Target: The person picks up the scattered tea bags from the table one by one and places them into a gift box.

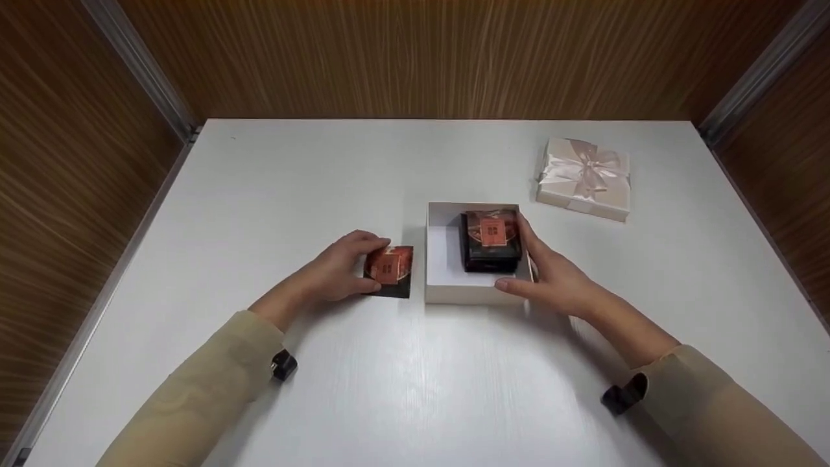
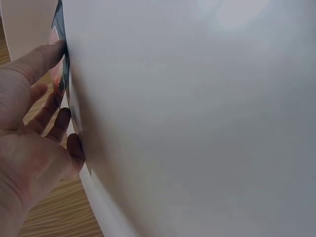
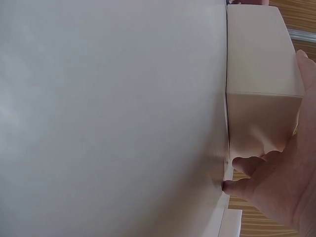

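In the head view my left hand (image 1: 340, 267) holds a flat, square black-and-red packet (image 1: 389, 272) by its edges on the white table, thumb at the near edge and fingers at the far one. The left wrist view shows the thumb on the edge of this packet (image 2: 60, 24). To its right is an open cream box (image 1: 476, 295), with a stack of similar packets (image 1: 491, 241) in its right part. My right hand (image 1: 557, 275) grips the box's right side, its thumb over the near rim. The right wrist view shows fingers beside the box wall (image 3: 261, 118).
A cream lid (image 1: 583, 178) with a satin ribbon bow lies behind and to the right of the box. The white table (image 1: 311, 168) is bordered by wood-grain panels (image 1: 408, 58) at the back and both sides.
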{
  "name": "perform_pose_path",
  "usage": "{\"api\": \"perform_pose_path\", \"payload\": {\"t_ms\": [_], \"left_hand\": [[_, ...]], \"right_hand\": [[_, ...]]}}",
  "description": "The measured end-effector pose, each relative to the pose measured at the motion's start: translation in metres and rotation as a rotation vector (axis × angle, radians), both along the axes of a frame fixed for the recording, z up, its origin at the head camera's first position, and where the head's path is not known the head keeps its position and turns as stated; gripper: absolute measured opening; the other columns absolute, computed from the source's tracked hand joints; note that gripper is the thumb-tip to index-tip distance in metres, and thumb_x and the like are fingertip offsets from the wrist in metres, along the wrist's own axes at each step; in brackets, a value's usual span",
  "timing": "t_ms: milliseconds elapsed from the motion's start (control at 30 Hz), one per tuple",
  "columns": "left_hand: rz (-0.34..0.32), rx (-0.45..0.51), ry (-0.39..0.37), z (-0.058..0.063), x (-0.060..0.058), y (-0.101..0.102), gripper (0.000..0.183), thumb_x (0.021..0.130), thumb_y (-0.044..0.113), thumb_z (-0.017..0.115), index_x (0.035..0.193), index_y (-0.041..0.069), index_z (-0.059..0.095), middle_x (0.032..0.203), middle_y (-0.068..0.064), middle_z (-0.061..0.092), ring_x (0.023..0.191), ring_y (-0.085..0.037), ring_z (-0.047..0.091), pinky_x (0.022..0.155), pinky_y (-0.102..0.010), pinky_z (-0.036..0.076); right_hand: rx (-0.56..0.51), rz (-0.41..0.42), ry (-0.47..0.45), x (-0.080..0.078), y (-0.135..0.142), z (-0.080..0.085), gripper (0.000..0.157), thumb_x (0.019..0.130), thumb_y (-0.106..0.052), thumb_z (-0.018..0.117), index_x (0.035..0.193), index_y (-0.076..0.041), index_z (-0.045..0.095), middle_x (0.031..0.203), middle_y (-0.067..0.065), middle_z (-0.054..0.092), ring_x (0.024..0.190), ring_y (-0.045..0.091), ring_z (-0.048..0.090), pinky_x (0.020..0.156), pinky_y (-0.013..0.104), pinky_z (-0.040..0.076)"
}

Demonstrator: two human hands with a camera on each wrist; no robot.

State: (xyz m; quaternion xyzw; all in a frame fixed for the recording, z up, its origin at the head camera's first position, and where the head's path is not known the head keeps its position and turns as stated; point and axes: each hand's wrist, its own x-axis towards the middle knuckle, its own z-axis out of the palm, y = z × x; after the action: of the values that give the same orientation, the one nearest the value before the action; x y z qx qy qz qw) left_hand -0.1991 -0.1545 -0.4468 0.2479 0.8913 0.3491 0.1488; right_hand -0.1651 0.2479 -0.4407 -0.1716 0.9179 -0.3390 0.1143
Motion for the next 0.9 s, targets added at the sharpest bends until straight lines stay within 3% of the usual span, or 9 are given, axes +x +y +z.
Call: {"api": "perform_pose_path", "payload": {"t_ms": [267,900], "left_hand": [[0.030,-0.004,-0.013,0.0002,0.0033,0.0008,0.075,0.090,0.011,0.085,0.157,0.010,0.052,0.151,-0.008,0.047,0.140,-0.026,0.046,0.120,-0.045,0.036],[0.099,0.104,-0.004,-0.0033,0.0031,0.0023,0.061,0.093,0.002,0.077,0.150,0.010,0.060,0.146,-0.008,0.050,0.123,-0.025,0.053,0.108,-0.042,0.044]], "right_hand": [[-0.010,-0.004,-0.024,-0.0003,-0.0009,0.0008,0.120,0.093,-0.061,0.075,0.171,-0.029,-0.011,0.176,0.015,0.009,0.158,0.040,0.020,0.125,0.059,0.022],[0.008,-0.004,-0.018,-0.0002,0.0001,0.0001,0.119,0.094,-0.063,0.073,0.171,-0.028,-0.011,0.176,0.016,0.008,0.158,0.041,0.019,0.125,0.059,0.021]]}}
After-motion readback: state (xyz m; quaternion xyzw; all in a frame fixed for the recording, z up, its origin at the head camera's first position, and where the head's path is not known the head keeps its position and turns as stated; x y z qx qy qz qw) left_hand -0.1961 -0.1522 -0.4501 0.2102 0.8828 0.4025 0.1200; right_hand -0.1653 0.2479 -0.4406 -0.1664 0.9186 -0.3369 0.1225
